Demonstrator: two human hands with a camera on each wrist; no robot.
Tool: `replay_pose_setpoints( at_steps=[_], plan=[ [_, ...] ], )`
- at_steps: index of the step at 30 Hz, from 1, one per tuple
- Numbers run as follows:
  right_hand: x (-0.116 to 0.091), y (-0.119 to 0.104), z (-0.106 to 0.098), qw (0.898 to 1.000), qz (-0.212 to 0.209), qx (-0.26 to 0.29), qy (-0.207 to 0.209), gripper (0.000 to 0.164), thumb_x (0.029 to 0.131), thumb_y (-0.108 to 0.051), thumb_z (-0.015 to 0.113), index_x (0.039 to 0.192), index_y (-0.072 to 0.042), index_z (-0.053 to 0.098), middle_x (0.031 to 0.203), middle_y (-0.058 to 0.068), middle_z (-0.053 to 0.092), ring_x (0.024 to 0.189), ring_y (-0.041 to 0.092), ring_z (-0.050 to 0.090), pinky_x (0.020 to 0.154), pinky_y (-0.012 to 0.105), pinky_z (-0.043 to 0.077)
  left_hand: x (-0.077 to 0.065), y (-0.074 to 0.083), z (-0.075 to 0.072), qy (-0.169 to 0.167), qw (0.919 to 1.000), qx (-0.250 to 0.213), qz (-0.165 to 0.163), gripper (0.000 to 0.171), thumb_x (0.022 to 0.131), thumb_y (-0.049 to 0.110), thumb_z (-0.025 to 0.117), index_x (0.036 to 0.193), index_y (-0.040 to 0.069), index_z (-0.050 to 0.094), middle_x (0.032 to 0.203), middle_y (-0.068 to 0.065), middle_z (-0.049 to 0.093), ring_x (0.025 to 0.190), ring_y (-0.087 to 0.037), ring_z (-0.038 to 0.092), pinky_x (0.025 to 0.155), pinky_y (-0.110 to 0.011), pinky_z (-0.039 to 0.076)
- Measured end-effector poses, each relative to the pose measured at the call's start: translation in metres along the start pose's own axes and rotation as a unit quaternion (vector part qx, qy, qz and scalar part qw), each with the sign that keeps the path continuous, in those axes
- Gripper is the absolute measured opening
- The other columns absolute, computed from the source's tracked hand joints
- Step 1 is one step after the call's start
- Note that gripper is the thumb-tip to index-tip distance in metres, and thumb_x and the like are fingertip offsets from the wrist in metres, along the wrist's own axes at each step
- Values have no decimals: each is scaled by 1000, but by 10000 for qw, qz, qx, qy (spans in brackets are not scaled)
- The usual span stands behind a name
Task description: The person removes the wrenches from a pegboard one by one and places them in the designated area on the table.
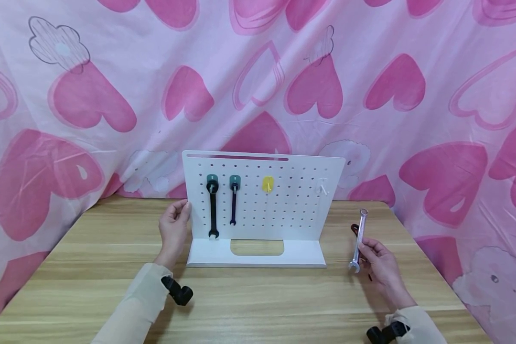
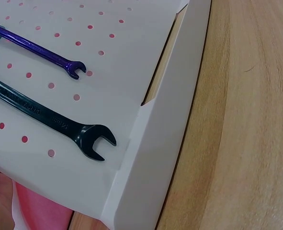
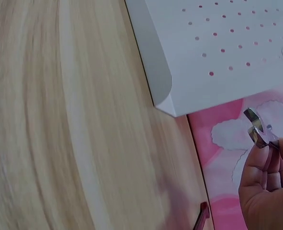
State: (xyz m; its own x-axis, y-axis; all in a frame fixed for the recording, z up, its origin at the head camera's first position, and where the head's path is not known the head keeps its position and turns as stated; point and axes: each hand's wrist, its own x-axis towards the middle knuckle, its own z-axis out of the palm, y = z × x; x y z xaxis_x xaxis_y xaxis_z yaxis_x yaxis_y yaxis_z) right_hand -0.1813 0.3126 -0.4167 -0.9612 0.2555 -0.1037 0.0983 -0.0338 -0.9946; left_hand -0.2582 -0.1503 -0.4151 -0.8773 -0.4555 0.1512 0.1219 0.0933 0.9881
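Observation:
A silver combination wrench [image 1: 359, 241] is pinched between the thumb and fingers of my right hand [image 1: 384, 267], upright with its ring end on top. Its open end [image 3: 257, 128] shows above the fingertips in the right wrist view. At the left side of a white pegboard [image 1: 249, 210], my left hand [image 1: 174, 227] grips the edge with thumb and curled fingers. A larger black wrench [image 1: 213, 212] and a smaller purple wrench [image 2: 36, 48] hang on the board from green hooks. A dark red tool [image 1: 354, 229] lies on the table, partly hidden behind the silver wrench and right hand.
On the board, a yellow hook [image 1: 268, 184] sits right of centre and a clear hook [image 1: 322, 186] near the right edge; neither bears a tool. The board's foot rests on a wooden table [image 1: 258, 306]. Behind hangs a pink heart-print cloth [image 1: 258, 71].

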Motion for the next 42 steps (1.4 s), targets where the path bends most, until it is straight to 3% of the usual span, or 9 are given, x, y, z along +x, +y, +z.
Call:
replay_pose_setpoints(
  at_steps=[7,14,26,42],
  plan=[
    [2,-3,-13,9992,327,-170,173,21,95,-16,56,82,-32,61,72,-15,59,64,1,52,59,16,46,0,0,0,4,10000,19,11,32,93,33,58,111,7,61,95,4,56,85,-7,50,71,-8,45],
    [10,-3,-31,9986,502,141,-106,20,96,-16,55,84,-30,61,72,-12,60,63,3,54,58,18,47,0,-1,0,-21,10000,34,-13,33,93,34,57,112,7,61,97,3,57,86,-7,50,71,-8,46],
    [22,-1,-53,9960,813,70,-377,23,95,-11,55,82,-27,64,73,-10,60,64,3,55,59,18,49,-2,1,0,20,10000,5,4,33,93,33,57,113,7,61,95,6,56,86,-7,51,72,-7,46],
    [39,7,-75,9879,967,-957,-743,17,97,-12,51,89,-23,61,76,-6,59,65,7,55,58,21,49,-4,2,0,-37,9999,46,-84,36,93,35,56,114,7,60,97,3,55,87,-8,48,72,-6,44]
  ],
)
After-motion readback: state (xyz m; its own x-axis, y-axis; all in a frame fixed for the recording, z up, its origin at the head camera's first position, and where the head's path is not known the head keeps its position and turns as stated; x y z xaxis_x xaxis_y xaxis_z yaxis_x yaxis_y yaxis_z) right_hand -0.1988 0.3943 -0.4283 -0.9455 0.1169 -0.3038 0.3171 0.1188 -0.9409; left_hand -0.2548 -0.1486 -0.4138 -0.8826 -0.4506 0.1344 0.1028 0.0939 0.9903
